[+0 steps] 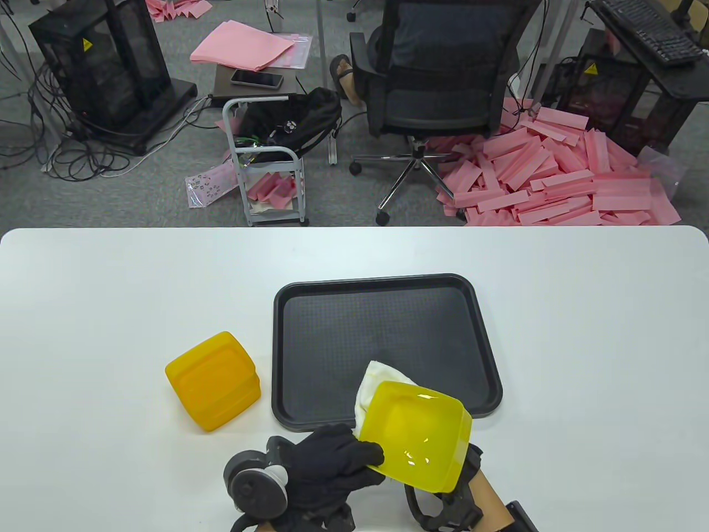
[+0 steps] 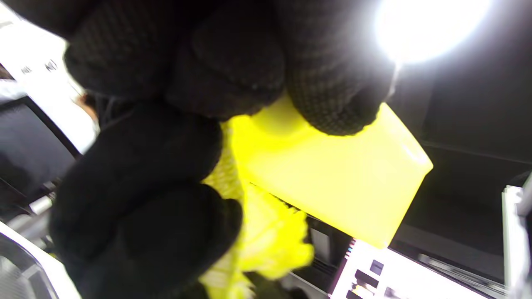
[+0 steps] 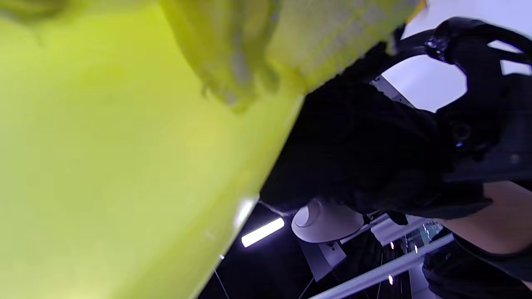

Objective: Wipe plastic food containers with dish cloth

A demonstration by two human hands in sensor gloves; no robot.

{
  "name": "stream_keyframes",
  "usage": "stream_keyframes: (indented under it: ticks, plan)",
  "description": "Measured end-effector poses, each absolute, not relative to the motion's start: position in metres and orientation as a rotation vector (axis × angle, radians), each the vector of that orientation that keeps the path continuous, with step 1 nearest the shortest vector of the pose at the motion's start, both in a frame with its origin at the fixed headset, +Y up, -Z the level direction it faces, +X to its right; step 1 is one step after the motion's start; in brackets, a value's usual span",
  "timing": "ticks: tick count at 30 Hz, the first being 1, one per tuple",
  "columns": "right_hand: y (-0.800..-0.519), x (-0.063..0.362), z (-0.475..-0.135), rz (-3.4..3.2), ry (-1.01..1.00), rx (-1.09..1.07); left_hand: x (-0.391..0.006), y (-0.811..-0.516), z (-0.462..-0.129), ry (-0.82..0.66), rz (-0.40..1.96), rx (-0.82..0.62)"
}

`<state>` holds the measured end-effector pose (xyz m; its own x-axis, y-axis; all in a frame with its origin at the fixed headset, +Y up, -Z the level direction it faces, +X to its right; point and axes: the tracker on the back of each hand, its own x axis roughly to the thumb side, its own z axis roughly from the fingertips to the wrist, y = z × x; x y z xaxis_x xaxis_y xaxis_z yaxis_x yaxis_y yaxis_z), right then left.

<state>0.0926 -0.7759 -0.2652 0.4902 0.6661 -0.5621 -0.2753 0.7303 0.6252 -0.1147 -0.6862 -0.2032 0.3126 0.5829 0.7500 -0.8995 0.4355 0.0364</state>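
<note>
A translucent yellow container (image 1: 415,426) is held tilted in the air over the tray's near right corner, open side up. My left hand (image 1: 338,454) pinches its left wall together with a white dish cloth (image 1: 370,388), which lies against the container's outside. In the left wrist view my fingers (image 2: 332,99) sit on the container (image 2: 332,178), with the cloth (image 2: 266,245) beneath. My right hand (image 1: 443,501) holds the container from below, its fingers hidden. The right wrist view shows the container wall (image 3: 104,166) close up. A second, orange container (image 1: 213,381) stands upside down on the table, left of the tray.
A black tray (image 1: 332,316) lies at the table's middle with nothing on it. The white table (image 1: 581,310) spreads to both sides. Beyond its far edge are an office chair (image 1: 437,72) and a small cart (image 1: 266,160).
</note>
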Motion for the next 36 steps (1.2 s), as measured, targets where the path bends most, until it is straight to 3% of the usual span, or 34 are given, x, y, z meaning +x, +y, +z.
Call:
stream_keyframes:
  ticks: [11, 18, 21, 27, 32, 36]
  plan:
    - [-0.777, 0.108, -0.27, 0.667, 0.751, 0.433, -0.134, -0.699, -0.22, -0.5, 0.956, 0.554]
    - [-0.779, 0.116, -0.274, 0.672, 0.639, 0.36, -0.128, -0.702, -0.219, -0.542, 0.928, 0.55]
    - [-0.787, 0.11, -0.27, 0.675, 0.698, 0.334, -0.122, -0.702, -0.218, -0.576, 0.932, 0.55]
    - [-0.79, 0.101, -0.266, 0.822, 0.782, 0.329, -0.133, -0.703, -0.222, -0.478, 0.929, 0.569]
    - [-0.783, 0.116, -0.272, 0.966, 0.642, 0.285, -0.146, -0.708, -0.23, -0.405, 0.943, 0.558]
    - [-0.771, 0.14, -0.278, 1.145, 0.389, 0.22, -0.15, -0.712, -0.233, -0.376, 0.935, 0.548]
